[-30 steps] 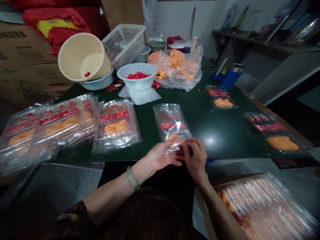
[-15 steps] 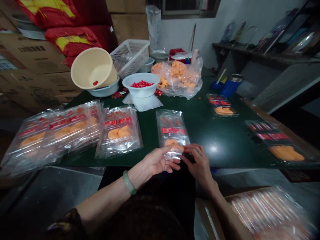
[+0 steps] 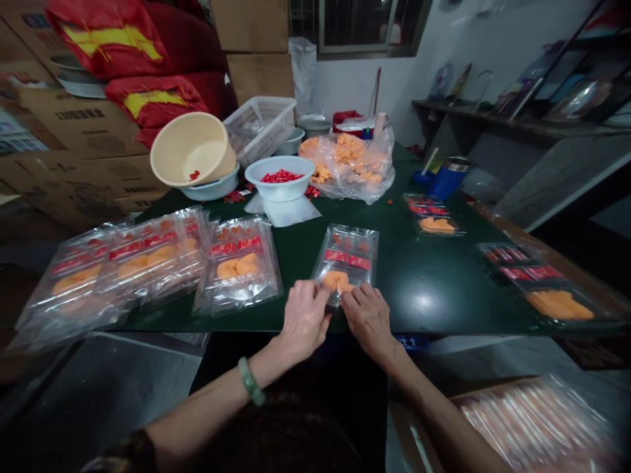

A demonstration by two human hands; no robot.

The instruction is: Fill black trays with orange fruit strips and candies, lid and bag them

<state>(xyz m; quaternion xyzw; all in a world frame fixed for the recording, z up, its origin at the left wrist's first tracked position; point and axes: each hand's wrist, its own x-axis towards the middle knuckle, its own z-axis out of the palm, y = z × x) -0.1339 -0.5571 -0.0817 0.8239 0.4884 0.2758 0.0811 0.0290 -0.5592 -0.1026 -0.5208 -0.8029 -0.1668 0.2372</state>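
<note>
A clear plastic packet (image 3: 345,259) lies at the near edge of the dark green table (image 3: 409,263), with red-labelled sachets and orange pieces inside. My left hand (image 3: 304,322) and my right hand (image 3: 367,322) pinch its lower edge from either side, partly hiding the orange pieces. A green bangle (image 3: 251,381) circles my left wrist. To the left of my hands lie several similar filled packets (image 3: 239,266), and the closest is a short way from my left hand.
A white bowl of red sachets (image 3: 280,177) and a plastic bag of orange pieces (image 3: 348,167) stand at the table's back. Filled trays (image 3: 539,282) lie at the right. A cardboard box of packets (image 3: 532,420) sits below the table's right front edge.
My left hand has turned from palm-side toward back-up and now pinches the packet's lower edge alongside my right. The packet has tilted slightly, and the view has shifted.
</note>
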